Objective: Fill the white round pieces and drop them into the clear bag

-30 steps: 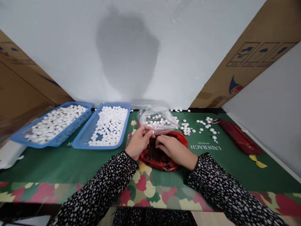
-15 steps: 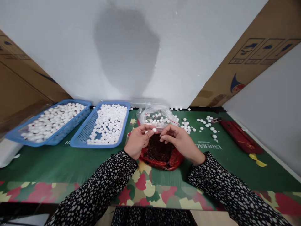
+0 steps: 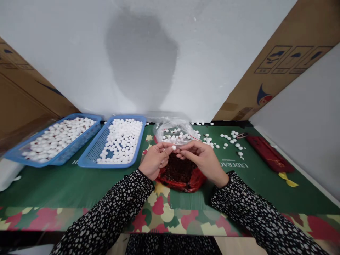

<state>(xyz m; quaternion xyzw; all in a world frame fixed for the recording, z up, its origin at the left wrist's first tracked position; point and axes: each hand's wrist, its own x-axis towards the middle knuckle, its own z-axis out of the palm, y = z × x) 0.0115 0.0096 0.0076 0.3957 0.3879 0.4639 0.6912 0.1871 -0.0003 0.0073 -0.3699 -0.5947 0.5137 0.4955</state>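
Between thumb and forefinger, my left hand (image 3: pixel 156 159) pinches a small white ball (image 3: pixel 174 147). My right hand (image 3: pixel 203 158) is beside it, its fingers pressed together close to the ball; anything between them is too small to make out. Both hands are over a red bag (image 3: pixel 196 179) of dark brown, crumbly material (image 3: pixel 179 168). Behind them lies a clear plastic bag (image 3: pixel 172 124) with white balls in it.
Two blue baskets, one at the middle left (image 3: pixel 82 152) and one at the far left (image 3: pixel 63 154), hold many white balls. Loose white balls (image 3: pixel 232 141) lie right of the clear bag, near a dark red pouch (image 3: pixel 271 154) and a yellow ribbon (image 3: pixel 288 180). A white wall (image 3: pixel 196 63) stands behind.
My right hand's fingers have moved left to the ball in my left hand and closed more. The camera view has shifted slightly.
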